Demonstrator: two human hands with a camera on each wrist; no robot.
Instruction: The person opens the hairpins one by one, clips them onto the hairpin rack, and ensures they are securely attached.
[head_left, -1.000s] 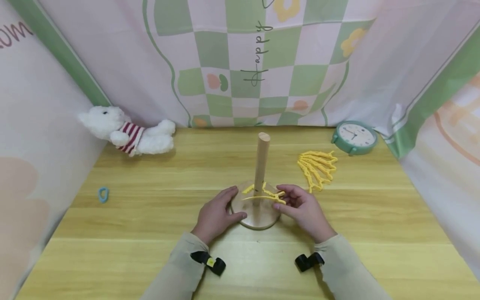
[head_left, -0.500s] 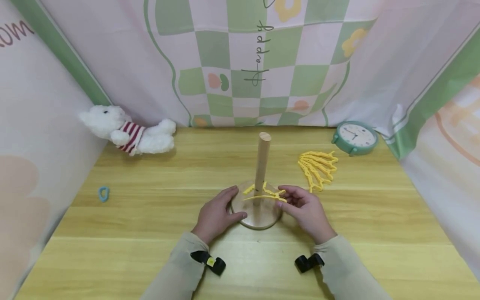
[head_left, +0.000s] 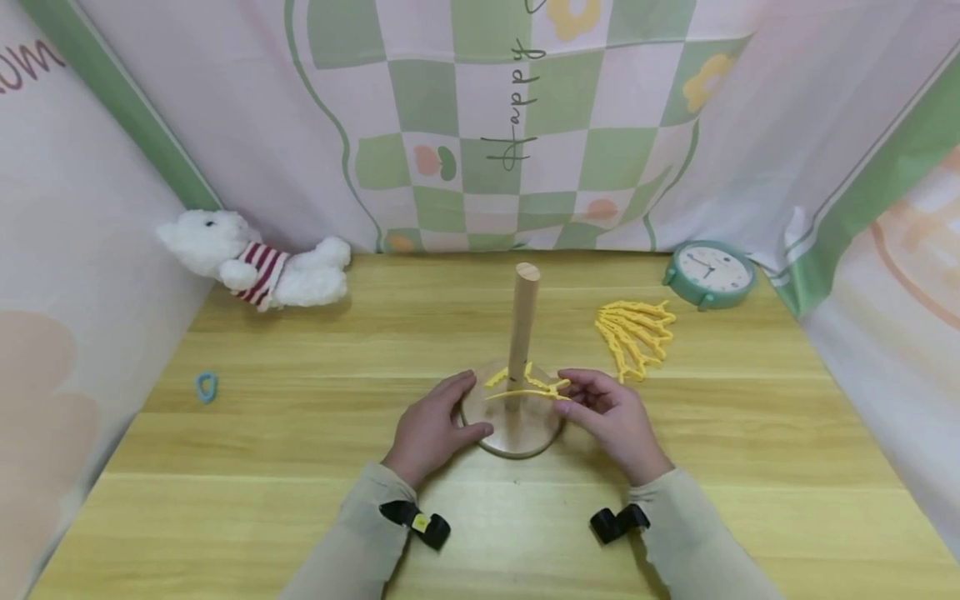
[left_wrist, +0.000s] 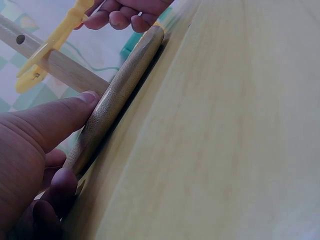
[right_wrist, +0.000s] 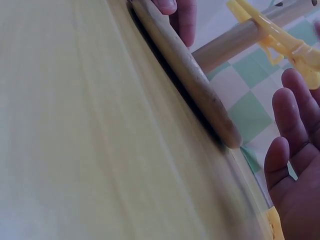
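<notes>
A wooden stand has a round base point(head_left: 517, 437) and an upright post point(head_left: 526, 312); the left wrist view shows a hole in the post. My left hand point(head_left: 435, 429) grips the base's left rim, thumb on top and fingers around the edge. My right hand point(head_left: 611, 421) pinches the forked end of a yellow plastic branch piece point(head_left: 543, 392) between thumb and index finger. One arm of the piece crosses in front of the post, low down. More yellow parts show behind the post. In the right wrist view, the other fingers point(right_wrist: 287, 112) are loosely bent below the yellow piece point(right_wrist: 295, 47).
Several similar yellow pieces point(head_left: 637, 333) lie fanned out beyond my right hand. A green round clock point(head_left: 711, 275) is at the back right, a white plush toy point(head_left: 258, 262) at the back left. A small blue ring point(head_left: 206, 387) lies on the left of the wooden table point(head_left: 300, 508).
My right hand and the yellow piece have shifted only slightly at the post, with the fork tilting a little. The left hand keeps its hold on the base.
</notes>
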